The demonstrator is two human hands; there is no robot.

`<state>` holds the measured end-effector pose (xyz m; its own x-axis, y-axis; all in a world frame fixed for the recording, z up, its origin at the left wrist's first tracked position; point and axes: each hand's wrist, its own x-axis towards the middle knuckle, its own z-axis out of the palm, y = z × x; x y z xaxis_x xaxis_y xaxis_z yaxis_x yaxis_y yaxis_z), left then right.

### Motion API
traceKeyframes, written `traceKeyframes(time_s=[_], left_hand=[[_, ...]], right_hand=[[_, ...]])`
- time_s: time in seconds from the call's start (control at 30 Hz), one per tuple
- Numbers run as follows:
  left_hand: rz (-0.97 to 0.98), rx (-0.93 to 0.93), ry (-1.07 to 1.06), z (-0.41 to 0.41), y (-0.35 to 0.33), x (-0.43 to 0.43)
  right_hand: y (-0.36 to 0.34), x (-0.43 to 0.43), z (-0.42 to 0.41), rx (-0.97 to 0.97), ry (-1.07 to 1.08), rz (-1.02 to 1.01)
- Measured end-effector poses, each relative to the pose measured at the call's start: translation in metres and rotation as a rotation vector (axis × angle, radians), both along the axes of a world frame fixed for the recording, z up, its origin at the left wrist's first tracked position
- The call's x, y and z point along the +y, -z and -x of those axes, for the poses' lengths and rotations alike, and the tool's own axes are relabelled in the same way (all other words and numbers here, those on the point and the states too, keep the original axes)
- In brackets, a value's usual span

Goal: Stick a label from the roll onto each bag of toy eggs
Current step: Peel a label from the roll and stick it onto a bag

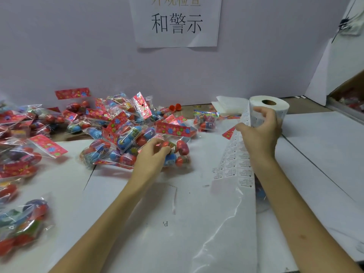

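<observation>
Here we note the left hand (155, 152) with fingers curled, pinching a bag (182, 149) of eggs at the near edge of the pile (118, 127), mid-table. The right hand (260, 133) grips the roll (272, 106), right of the pile; its fingers wrap the side. A strip (234, 164) of labels hangs from the roll down to the white table (325, 146). Loose bags (23, 223) lie far left. A paper sign (177, 22) hangs on the wall behind.

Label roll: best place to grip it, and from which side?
Wrap the roll round its curved wall from the near side, as the right hand does. It stands core hole up, and the strip peels off its left side, so keep that side free.
</observation>
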<state>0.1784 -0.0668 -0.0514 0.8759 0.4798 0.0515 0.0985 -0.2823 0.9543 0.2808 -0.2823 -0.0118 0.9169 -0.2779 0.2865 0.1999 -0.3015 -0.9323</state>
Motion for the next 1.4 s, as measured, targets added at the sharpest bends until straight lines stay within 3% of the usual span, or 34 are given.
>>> traceKeyframes(time_s=[0.2, 0.33, 0.4, 0.5, 0.6, 0.67, 0.83, 0.97, 1.1, 1.2, 1.4], left_hand=[[-0.506, -0.080, -0.048, 0.002, 0.004, 0.002], [-0.626, -0.211, -0.109, 0.005, -0.002, 0.011], [-0.626, -0.338, -0.093, 0.006, -0.006, 0.008], [-0.359, -0.292, 0.074, 0.011, -0.014, -0.004], [0.124, 0.035, 0.299, 0.012, -0.019, -0.018], [0.328, 0.165, 0.390, 0.014, -0.019, -0.028], [0.699, 0.133, 0.423, 0.014, -0.014, -0.035], [0.693, 0.130, 0.400, 0.012, -0.015, -0.029], [0.677, 0.112, 0.368, 0.012, -0.012, -0.025], [0.652, 0.064, 0.368, 0.013, -0.010, -0.024], [0.637, -0.004, 0.393, 0.009, -0.005, -0.020]], right_hand=[[0.004, 0.004, -0.005, 0.256, -0.170, -0.366], [0.003, 0.010, -0.002, 0.464, -0.455, -0.397], [0.005, 0.013, 0.002, 0.455, -0.568, -0.353], [0.007, 0.017, 0.003, 0.351, -0.611, -0.410], [0.006, 0.017, 0.003, 0.301, -0.622, -0.506], [0.005, 0.017, 0.004, 0.289, -0.642, -0.525], [0.004, 0.023, 0.010, 0.239, -0.633, -0.414], [0.007, 0.027, 0.015, 0.114, -0.463, -0.128], [0.005, 0.027, 0.022, -0.169, -0.335, 0.171], [0.000, 0.027, 0.028, -0.353, -0.443, 0.249], [0.011, 0.033, 0.030, -0.371, -0.585, 0.484]])
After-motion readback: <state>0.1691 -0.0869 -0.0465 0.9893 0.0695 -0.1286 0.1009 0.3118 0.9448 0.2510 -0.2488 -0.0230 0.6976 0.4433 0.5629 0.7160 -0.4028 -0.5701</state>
